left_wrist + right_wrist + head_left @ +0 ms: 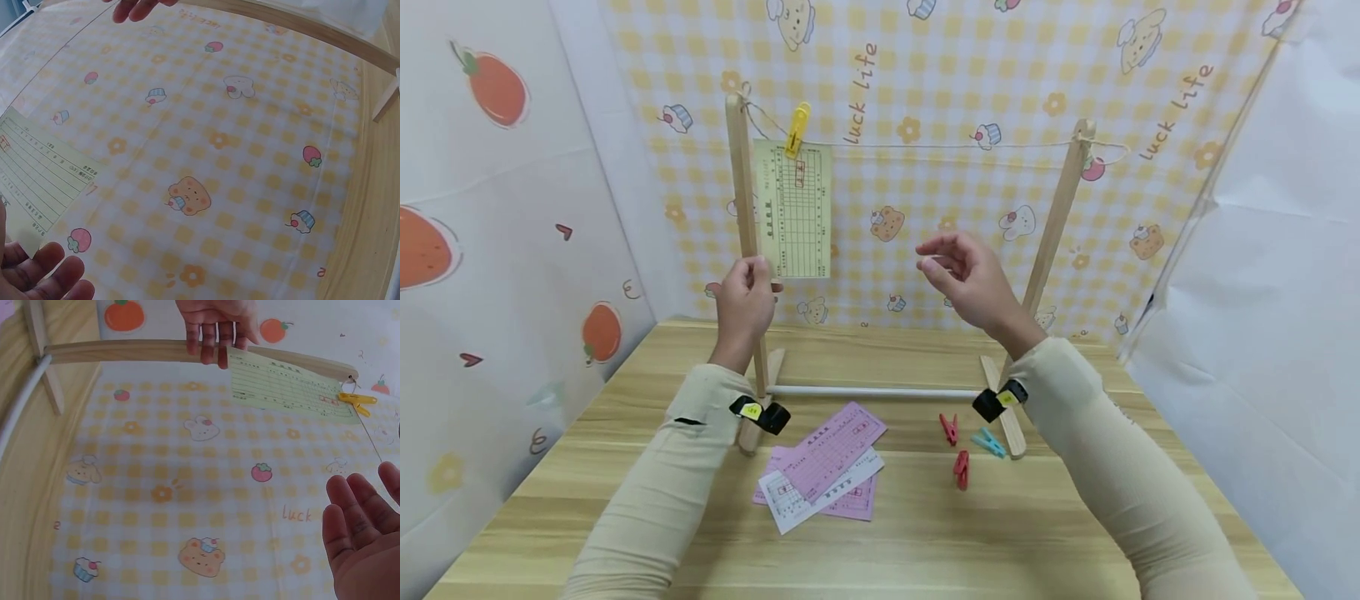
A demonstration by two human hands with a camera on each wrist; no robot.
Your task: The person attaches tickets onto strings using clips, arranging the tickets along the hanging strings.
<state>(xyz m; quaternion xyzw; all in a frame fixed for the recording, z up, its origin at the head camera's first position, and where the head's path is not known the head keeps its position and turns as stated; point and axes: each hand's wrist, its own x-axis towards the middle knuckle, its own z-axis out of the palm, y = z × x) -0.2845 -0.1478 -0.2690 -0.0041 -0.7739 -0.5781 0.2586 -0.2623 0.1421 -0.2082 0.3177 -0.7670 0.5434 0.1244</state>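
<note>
A pale yellow ruled slip (808,212) hangs from a string by a yellow clothespin (797,129), beside the left wooden post. My left hand (745,304) is at that post, by the slip's lower corner. In the right wrist view, the left hand's fingers (208,347) look fairly straight and overlap the post near the slip's end; a firm hold is not visible. My right hand (966,279) hovers before the backdrop, left of the right post, fingers loosely bent and nothing in them. The right wrist view shows its parted fingers (353,519).
Pink slips (835,450) and a white slip (790,508) overlap on the wooden table (925,558). Red clothespins (962,471) and a blue clothespin (989,442) lie to their right. A white rod (880,391) joins the feet below the left post (744,183) and right post (1056,221).
</note>
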